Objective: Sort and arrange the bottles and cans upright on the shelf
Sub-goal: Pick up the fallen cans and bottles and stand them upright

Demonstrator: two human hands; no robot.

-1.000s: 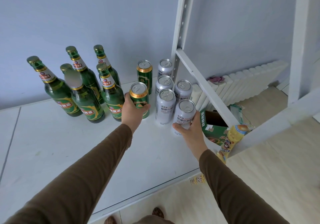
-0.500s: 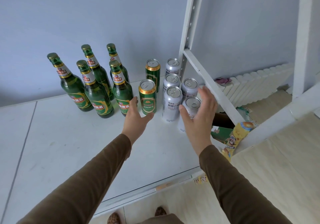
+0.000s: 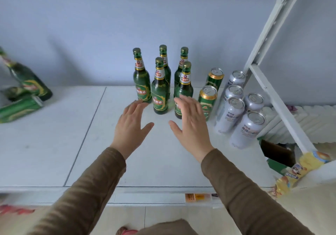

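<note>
Several green beer bottles (image 3: 160, 87) stand upright in a cluster at the back of the white shelf (image 3: 54, 153). Two green cans (image 3: 207, 100) stand right of them, and several silver cans (image 3: 234, 114) stand further right. Both of my hands hover over the shelf in front of the bottles with fingers spread, holding nothing: my left hand (image 3: 131, 125) below the leftmost bottle, my right hand (image 3: 190, 125) partly covering the front right bottle. At the far left, a green bottle (image 3: 27, 80) leans tilted and a green can (image 3: 19, 108) lies on its side.
A white slotted post with a diagonal brace (image 3: 272, 93) rises at the shelf's right end. Beyond it are a white radiator (image 3: 309, 118), a dark box (image 3: 276, 153) and a yellow packet (image 3: 298, 169). The blue wall closes the back.
My left hand let go of the front green can and my right hand let go of the front silver can. Both moved left and opened. The view swung left, showing more items at far left.
</note>
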